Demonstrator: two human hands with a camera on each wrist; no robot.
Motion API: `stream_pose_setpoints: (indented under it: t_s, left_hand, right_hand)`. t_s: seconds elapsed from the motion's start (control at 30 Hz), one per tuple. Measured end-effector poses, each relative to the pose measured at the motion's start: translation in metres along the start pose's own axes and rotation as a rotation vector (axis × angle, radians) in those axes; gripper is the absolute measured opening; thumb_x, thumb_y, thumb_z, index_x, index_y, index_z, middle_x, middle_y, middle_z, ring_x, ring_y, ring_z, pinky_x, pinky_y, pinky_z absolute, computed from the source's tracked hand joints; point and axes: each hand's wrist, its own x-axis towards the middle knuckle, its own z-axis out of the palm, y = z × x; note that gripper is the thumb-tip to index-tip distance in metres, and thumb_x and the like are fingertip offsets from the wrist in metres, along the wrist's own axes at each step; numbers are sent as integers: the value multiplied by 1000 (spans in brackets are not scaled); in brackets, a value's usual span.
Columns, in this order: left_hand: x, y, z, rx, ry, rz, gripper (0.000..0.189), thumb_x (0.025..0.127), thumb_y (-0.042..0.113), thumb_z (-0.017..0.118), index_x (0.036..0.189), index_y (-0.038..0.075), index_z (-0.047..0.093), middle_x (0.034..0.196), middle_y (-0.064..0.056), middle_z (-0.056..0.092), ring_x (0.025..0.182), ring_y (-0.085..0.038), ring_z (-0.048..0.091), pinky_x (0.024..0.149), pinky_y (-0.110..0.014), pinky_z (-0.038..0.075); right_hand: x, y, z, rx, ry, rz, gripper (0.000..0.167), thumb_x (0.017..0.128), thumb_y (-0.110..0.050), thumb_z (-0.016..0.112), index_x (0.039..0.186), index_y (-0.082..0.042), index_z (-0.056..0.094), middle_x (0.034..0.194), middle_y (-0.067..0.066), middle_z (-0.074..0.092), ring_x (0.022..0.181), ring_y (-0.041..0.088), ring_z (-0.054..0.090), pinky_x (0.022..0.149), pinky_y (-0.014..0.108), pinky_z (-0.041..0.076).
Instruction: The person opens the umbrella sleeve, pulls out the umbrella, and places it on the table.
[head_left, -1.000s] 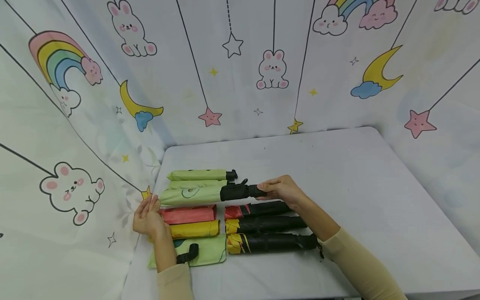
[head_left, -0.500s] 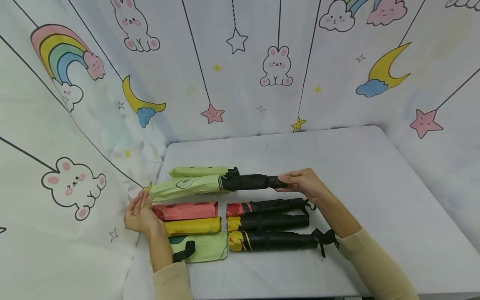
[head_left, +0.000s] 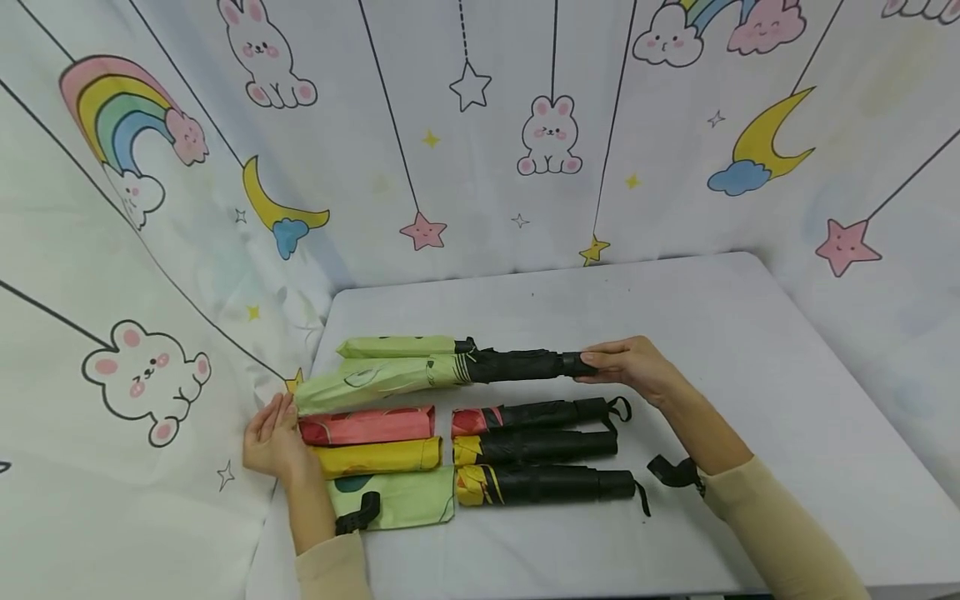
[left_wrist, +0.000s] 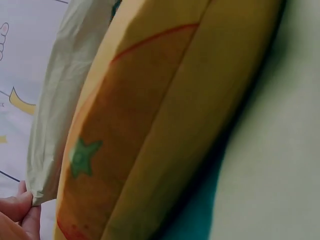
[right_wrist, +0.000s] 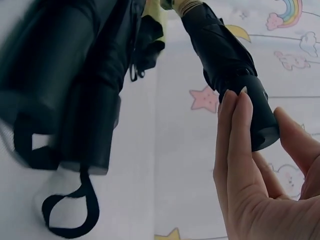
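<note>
A folded umbrella [head_left: 517, 365] lies slantwise between my two hands, its black part pointing right and its other end inside a pale green sleeve [head_left: 367, 382] with an avocado print. My right hand [head_left: 637, 368] pinches the black handle [right_wrist: 250, 115] at its end between thumb and fingertips. At the far left, my left hand [head_left: 273, 440] pinches the sleeve's closed corner; the left wrist view shows thumb and finger [left_wrist: 20, 207] on that crumpled tip. A striped band of green canopy shows by the sleeve's mouth.
Behind lies another green-sleeved umbrella [head_left: 405, 347]. In front are a red sleeve [head_left: 375, 426], a yellow sleeve [head_left: 382, 455] and a flat green sleeve [head_left: 412, 502]. To their right lie a red-and-black umbrella [head_left: 551, 412] and two yellow-and-black umbrellas [head_left: 555, 447], one nearer me [head_left: 540, 485].
My right hand has moved right with the handle, and more of the umbrella shows outside the green sleeve. My left hand has shifted slightly left, still pinching the sleeve's corner.
</note>
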Motion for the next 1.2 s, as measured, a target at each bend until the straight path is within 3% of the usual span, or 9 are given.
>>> stream_pose_setpoints:
  t_s: [0.27, 0.53, 0.77, 0.9, 1.1, 1.2]
  left_hand:
    - [1, -1, -6, 8, 26, -15, 30, 82, -32, 64, 106, -14, 65, 109, -29, 74, 101, -37, 76, 87, -37, 63]
    - [0, -6, -11, 88, 1, -8, 29, 79, -30, 70, 103, -14, 65, 101, -24, 76, 103, -35, 76, 83, -31, 64]
    - [-1, -8, -13, 150, -23, -5, 30, 80, -29, 70, 107, -15, 66, 102, -23, 76, 98, -31, 77, 86, -34, 63]
    - [-1, -8, -11, 202, -47, -3, 30, 83, -27, 69, 110, -16, 66, 107, -25, 75, 97, -31, 77, 86, -34, 62]
    - [-4, -10, -8, 293, -69, -3, 33, 84, -25, 69, 115, -15, 66, 117, -28, 71, 102, -32, 76, 85, -32, 62]
    - [-5, -11, -7, 335, -84, 11, 33, 83, -25, 69, 115, -15, 66, 112, -26, 72, 101, -31, 76, 82, -28, 63]
  right_hand:
    - [-1, 10, -15, 5, -2, 39, 43, 98, -5, 72, 132, 20, 59, 117, 16, 74, 98, 32, 77, 94, 40, 60]
    - [1, 24, -27, -15, -30, 71, 50, 97, -6, 73, 136, 20, 55, 125, 20, 71, 102, 32, 76, 97, 40, 59]
    - [2, 36, -30, -144, -9, 73, 51, 92, -13, 81, 137, 5, 64, 136, 13, 68, 108, 23, 74, 102, 46, 57]
    - [3, 43, -29, -223, -2, 61, 50, 88, -14, 84, 134, -2, 69, 130, 13, 71, 104, 20, 73, 102, 52, 56]
    - [3, 49, -24, -312, 13, 39, 45, 86, -8, 84, 129, -2, 72, 119, 17, 75, 94, 24, 73, 92, 48, 59]
    - [3, 51, -21, -371, 40, 39, 44, 83, -8, 86, 125, -4, 75, 125, 17, 73, 111, 28, 70, 98, 50, 55]
